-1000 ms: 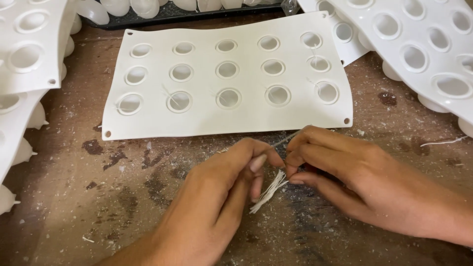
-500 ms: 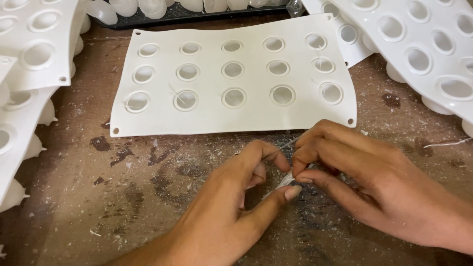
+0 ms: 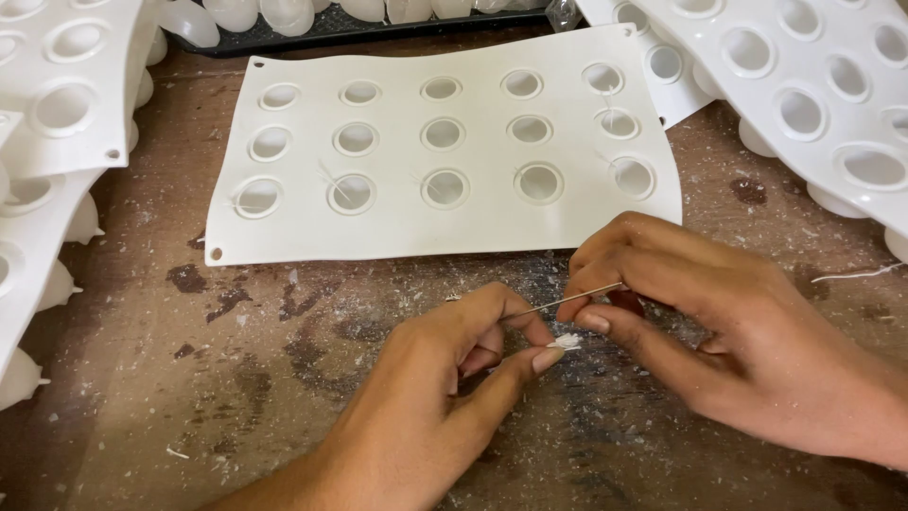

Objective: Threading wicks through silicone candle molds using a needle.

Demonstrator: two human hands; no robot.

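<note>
Needle (image 3: 567, 301) between left hand (image 3: 445, 397) and right hand (image 3: 728, 341).

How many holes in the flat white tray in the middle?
15 in the tray, none hidden: three rows of five. Back row, middle row, front row nearest the left hand and right hand.

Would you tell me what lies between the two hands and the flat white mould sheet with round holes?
In the head view, only bare brown tabletop flecked with white crumbs lies between the hands and the mould sheet.
</note>
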